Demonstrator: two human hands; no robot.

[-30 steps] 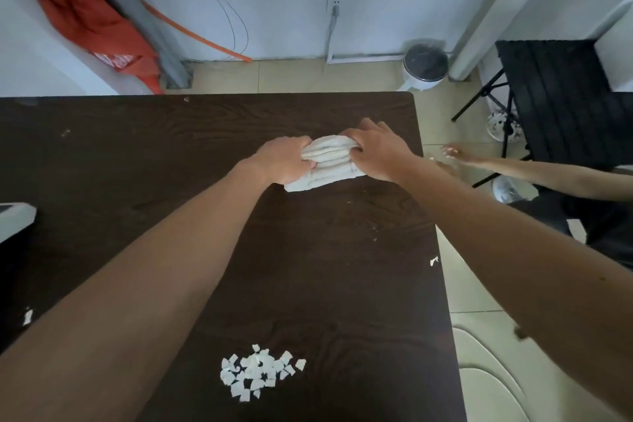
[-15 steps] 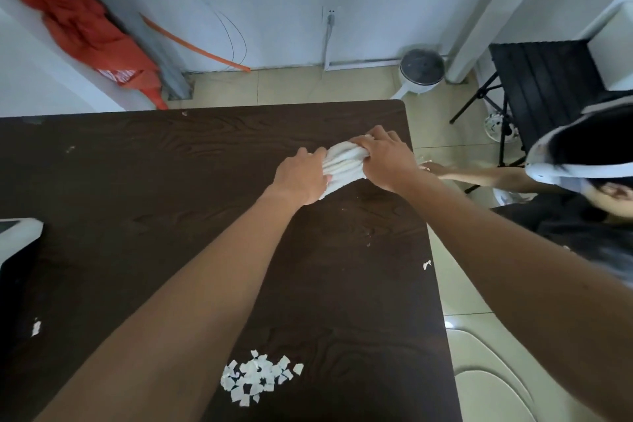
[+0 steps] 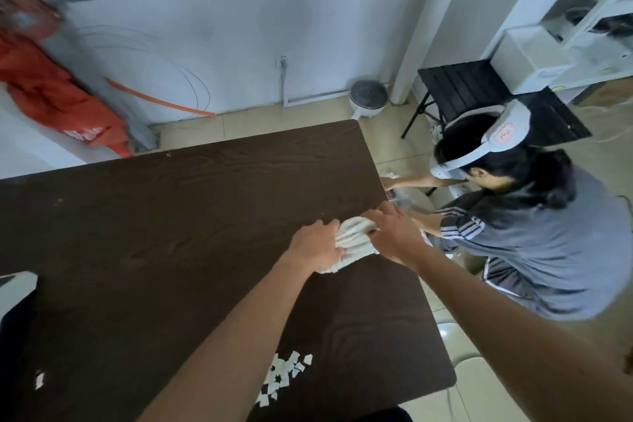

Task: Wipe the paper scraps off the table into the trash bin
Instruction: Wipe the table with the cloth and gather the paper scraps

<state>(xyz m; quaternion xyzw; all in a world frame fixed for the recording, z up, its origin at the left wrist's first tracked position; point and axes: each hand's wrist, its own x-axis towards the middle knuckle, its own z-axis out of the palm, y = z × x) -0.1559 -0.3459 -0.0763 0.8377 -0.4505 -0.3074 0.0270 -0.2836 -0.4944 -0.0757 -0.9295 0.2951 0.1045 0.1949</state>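
A bunched white cloth (image 3: 354, 240) lies on the dark wooden table (image 3: 154, 216) close to its right edge. My left hand (image 3: 317, 245) grips the cloth's left side and my right hand (image 3: 394, 235) grips its right side, both with fingers curled into the fabric. A pile of small white paper scraps (image 3: 284, 375) sits near the table's front, partly hidden under my left forearm. One stray scrap (image 3: 39, 380) lies at the front left. A round white bin with a dark top (image 3: 369, 98) stands on the floor by the far wall.
A person in a grey shirt (image 3: 534, 236) crouches beside the table's right edge, hands near the edge. A black folding chair (image 3: 459, 89) stands behind them. Orange fabric (image 3: 58, 99) hangs at the left wall. A white-edged object (image 3: 17, 288) rests at the table's left edge.
My hands have slid the cloth to the right, closer to the table's right edge. The view tilted up, and the crouching person has come fully into view.
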